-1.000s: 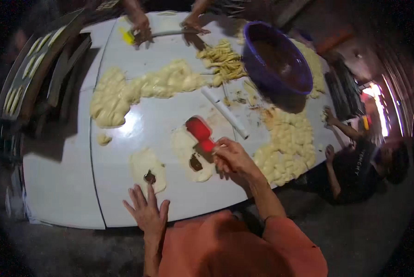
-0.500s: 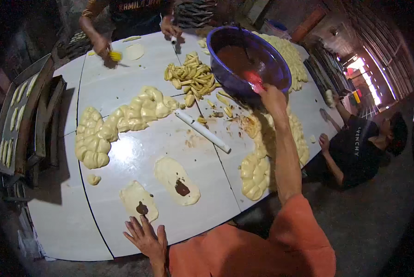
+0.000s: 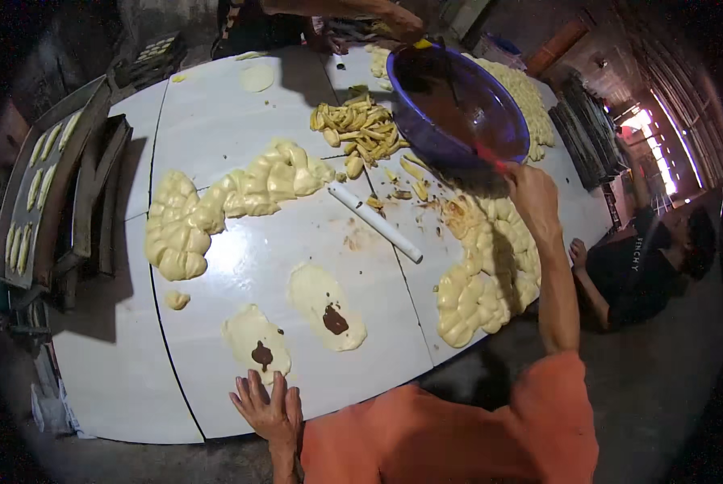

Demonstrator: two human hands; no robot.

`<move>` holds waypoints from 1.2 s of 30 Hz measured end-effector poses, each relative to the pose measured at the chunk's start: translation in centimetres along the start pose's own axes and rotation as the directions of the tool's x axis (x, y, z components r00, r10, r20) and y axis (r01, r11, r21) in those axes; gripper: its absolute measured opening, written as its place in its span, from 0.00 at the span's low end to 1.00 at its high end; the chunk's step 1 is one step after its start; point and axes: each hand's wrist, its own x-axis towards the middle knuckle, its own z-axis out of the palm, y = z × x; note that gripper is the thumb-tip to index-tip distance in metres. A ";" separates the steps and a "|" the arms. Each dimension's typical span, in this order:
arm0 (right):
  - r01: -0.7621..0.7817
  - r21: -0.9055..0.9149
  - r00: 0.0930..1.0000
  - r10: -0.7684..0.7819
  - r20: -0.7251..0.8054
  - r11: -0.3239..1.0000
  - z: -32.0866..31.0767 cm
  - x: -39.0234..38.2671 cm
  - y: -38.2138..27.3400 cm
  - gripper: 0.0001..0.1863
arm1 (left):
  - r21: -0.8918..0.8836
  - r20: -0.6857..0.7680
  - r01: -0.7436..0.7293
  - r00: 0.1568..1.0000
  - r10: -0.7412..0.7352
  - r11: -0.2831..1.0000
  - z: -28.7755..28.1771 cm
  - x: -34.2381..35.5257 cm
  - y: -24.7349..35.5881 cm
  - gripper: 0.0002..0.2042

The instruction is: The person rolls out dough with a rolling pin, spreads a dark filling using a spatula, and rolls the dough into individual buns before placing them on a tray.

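Observation:
My left hand point(image 3: 266, 411) lies with fingers spread at the near end of a flattened dough piece point(image 3: 244, 327) carrying a dab of brown filling point(image 3: 261, 355). To its right is a second flat dough piece point(image 3: 317, 294), with a larger brown dab point(image 3: 335, 320). My right hand point(image 3: 532, 198) is closed round a red utensil point(image 3: 488, 153) at the near rim of a purple basin point(image 3: 422, 137) of brown filling. The utensil's exact kind is unclear. A white rolling pin point(image 3: 375, 222) rests diagonally mid-table.
Dough balls cluster at left point(image 3: 176, 230) and right point(image 3: 478, 302). Banana slices point(image 3: 357, 129) are heaped before the basin. Trays point(image 3: 35, 206) of filled dough stand at the left. A co-worker's arm point(image 3: 353, 10) reaches over the basin's far rim; another person point(image 3: 648, 266) is at the right.
My right hand and the red utensil have shifted right, toward the basin's near rim. The far co-worker's arm has moved from the left to the basin. My left hand stays beside the dough.

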 end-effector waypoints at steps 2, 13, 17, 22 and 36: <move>-0.092 0.216 0.996 0.088 0.030 0.972 0.1 -1.0 0.3 0.13 | 0.018 0.037 0.001 0.999 -0.001 1.000 0.0 0.0 0.0 0.18; -0.231 0.374 0.973 0.217 0.079 0.898 13.9 -5.9 -6.6 0.19 | -0.026 0.071 0.070 0.995 -0.068 0.997 -0.9 0.6 0.6 0.19; 0.020 0.538 0.999 0.001 -0.039 0.842 17.0 1.9 -9.1 0.18 | -0.012 0.045 0.077 0.996 -0.076 0.997 0.1 -0.1 -0.1 0.22; 0.044 0.484 0.993 -0.090 0.072 0.874 20.8 9.8 -10.0 0.21 | 0.010 0.042 0.125 0.991 -0.126 0.992 -0.1 0.2 0.7 0.23; 0.152 0.719 0.987 -0.145 -0.072 0.678 15.6 5.5 -9.6 0.18 | -0.019 -0.101 0.106 0.989 -0.108 0.994 0.7 0.0 0.5 0.24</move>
